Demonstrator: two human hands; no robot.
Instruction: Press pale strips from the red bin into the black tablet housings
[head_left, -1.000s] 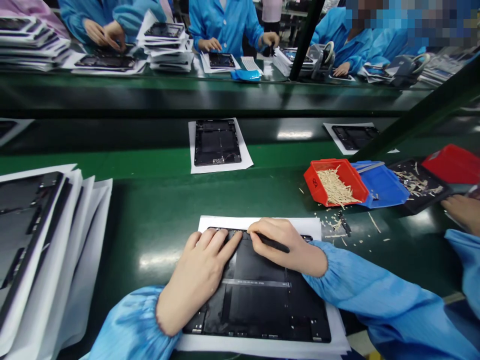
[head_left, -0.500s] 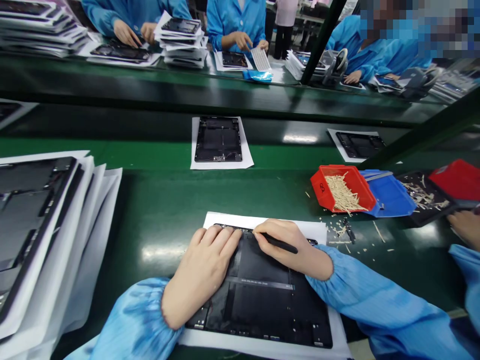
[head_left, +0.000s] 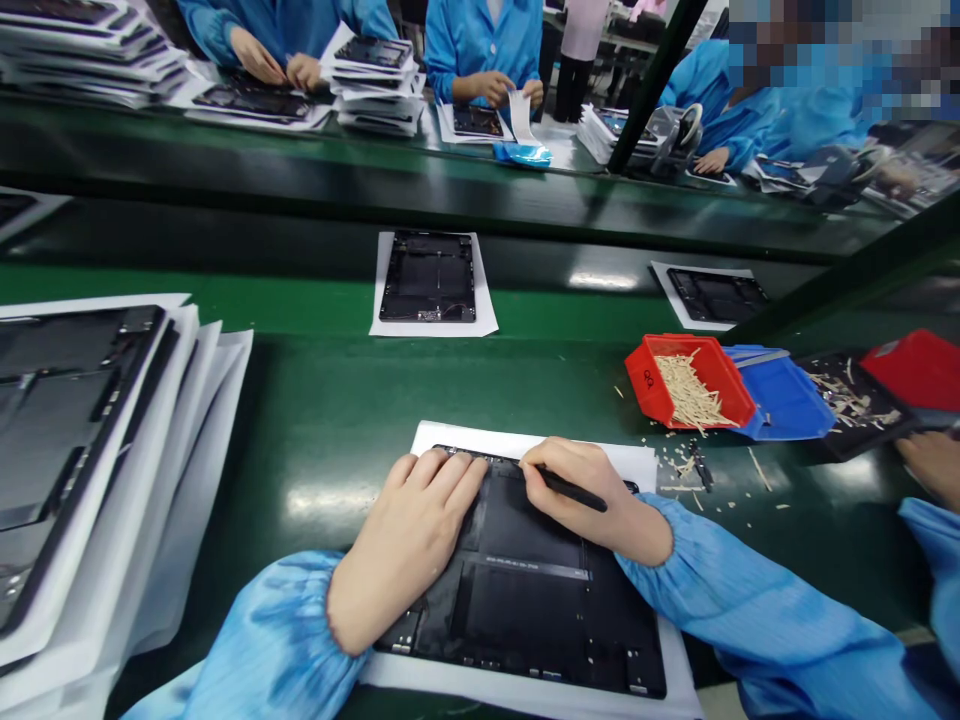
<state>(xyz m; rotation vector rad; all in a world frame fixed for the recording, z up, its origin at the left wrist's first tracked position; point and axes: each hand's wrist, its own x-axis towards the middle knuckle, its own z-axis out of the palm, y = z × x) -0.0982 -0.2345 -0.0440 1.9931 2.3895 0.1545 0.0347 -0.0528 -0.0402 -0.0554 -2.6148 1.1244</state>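
In front of me an opened black tablet casing (head_left: 555, 625) lies on a sheet of white paper (head_left: 637, 462), its inside facing up. My left hand (head_left: 420, 530) rests flat over the casing's upper left part, fingers stretched toward its far edge. My right hand (head_left: 581, 490) pinches a slim black pen-shaped tool (head_left: 574, 488) at the same far edge, right of the left fingertips. The tool's tip is hidden by the fingers, so I cannot tell what it touches.
At left rises a stack of casings and papers (head_left: 157, 560). At right are a red bin (head_left: 649, 385) of thin pale strips, a blue bin (head_left: 787, 400) and scattered scraps (head_left: 682, 465). Beyond, papered casings (head_left: 429, 278) lie on a belt. A co-worker's hand (head_left: 934, 465) shows far right.
My right hand and the tool have shifted slightly right along the far edge; my left hand stays put. Casings on the belt have slid a little left. A co-worker opposite has lifted a white sheet.
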